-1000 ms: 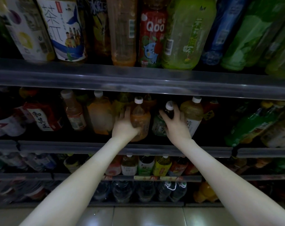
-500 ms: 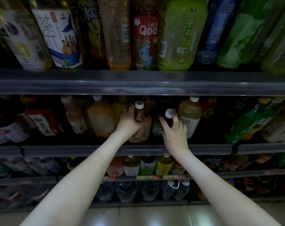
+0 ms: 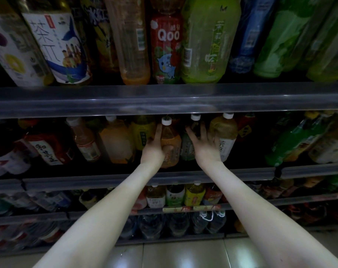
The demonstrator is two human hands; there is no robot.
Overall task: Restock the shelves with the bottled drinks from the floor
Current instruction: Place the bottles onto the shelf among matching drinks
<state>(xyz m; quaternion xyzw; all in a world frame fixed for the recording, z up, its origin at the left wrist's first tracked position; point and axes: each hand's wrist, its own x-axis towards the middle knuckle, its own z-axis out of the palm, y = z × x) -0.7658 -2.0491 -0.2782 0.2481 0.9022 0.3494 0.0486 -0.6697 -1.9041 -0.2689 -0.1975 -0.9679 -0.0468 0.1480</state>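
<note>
left fingers (image 3: pixel 158 133): pressed together, laid up the left side of an orange drink bottle (image 3: pixel 171 140), thumb wrapped across its front; the left hand (image 3: pixel 152 151) grips it. this bottle stands upright at the front of the middle shelf (image 3: pixel 183 176), white cap (image 3: pixel 166 120) just under the rail of the upper shelf (image 3: pixel 164 101). right fingers (image 3: pixel 203 130): spread, with the neck of a dark bottle (image 3: pixel 195 127) between them; the right hand (image 3: pixel 205 149) holds it on the same shelf, its body hidden behind the palm, its white cap touching the line of the rail. between the two hands: a green-labelled bottle (image 3: pixel 186 147), partly covered. just left of the left hand: a yellow-labelled bottle (image 3: pixel 143 132), then an orange juice bottle (image 3: pixel 116 140). touching the right hand's outer side: a tea bottle (image 3: pixel 223 132) with a white label. upper shelf: a red qoo bottle (image 3: pixel 166 45) beside a pale green bottle (image 3: pixel 206 45). lower shelf: small bottles (image 3: pixel 175 194); beneath them, clear water bottles (image 3: pixel 183 223). tiled floor (image 3: pixel 183 254) at the bottom edge.
</note>
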